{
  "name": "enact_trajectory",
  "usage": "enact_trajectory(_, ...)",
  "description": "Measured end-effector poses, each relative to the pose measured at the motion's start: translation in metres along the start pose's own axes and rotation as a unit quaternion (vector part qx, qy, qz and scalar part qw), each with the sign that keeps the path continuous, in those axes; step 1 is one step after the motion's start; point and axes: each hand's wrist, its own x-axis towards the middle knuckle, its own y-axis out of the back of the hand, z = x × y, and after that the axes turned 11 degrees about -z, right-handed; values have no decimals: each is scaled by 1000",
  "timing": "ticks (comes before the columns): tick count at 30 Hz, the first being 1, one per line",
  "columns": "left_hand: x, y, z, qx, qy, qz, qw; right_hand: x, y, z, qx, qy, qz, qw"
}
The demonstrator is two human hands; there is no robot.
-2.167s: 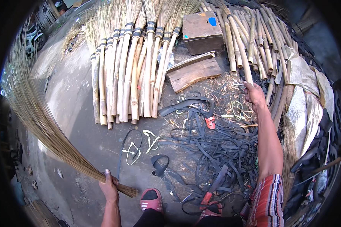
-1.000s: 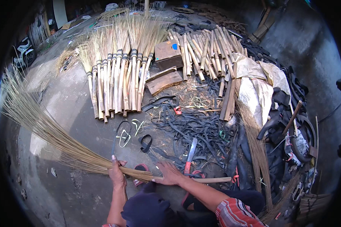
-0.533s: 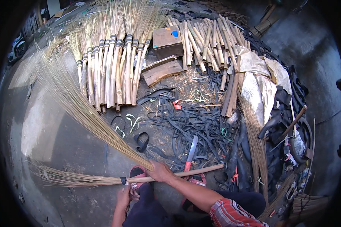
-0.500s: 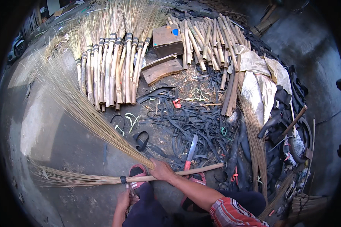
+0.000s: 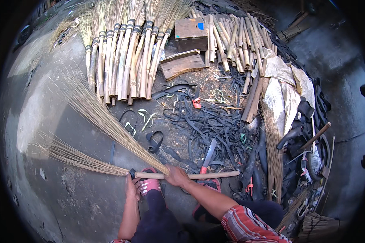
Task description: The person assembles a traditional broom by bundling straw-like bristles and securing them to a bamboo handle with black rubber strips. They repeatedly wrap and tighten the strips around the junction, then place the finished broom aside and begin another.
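A broom with a pale wooden stick (image 5: pixel 215 175) lies across my pink shoes, its thin straw bristles (image 5: pixel 85 158) fanning out to the left. A black rubber strip (image 5: pixel 131 173) binds the bristles to the stick. My left hand (image 5: pixel 133 187) is closed at this binding, thumb against it, the other fingers curled below and partly hidden. My right hand (image 5: pixel 177 176) is wrapped round the cut end of a second, loose bundle of straw bristles (image 5: pixel 117 133), above the stick. That bundle slants away to the far left.
A knife with a red handle (image 5: pixel 208 156) lies beyond the stick, beside a heap of black rubber strips (image 5: pixel 215 125). Finished brooms (image 5: pixel 125 65) lie at the far left. A cardboard box (image 5: pixel 191 34) and bamboo sticks (image 5: pixel 235 40) are behind. White sacking (image 5: pixel 278 97) lies right.
My left hand has come up from just below the binding onto it. The broom's bristle end now slants farther away. My right hand still holds the loose bristles. The whole view has shifted slightly.
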Motion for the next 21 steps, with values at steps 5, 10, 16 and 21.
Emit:
enact_trajectory(5, 5, -34, 11, -67, -164, 1, 984, 0, 7, -8, -3, 18, 30, 999)
enact_trajectory(10, -10, -71, 44, -209, -304, -132, 920, -16, 49, -45, -10, 13, 51, 999)
enact_trajectory(16, -11, -103, 81, -242, -318, -160, 903, -28, 71, -82, -24, 131, 107, 985)
enact_trajectory(21, -13, -103, 90, -242, -312, -187, 900, -31, 59, -87, -18, 91, 91, 992)
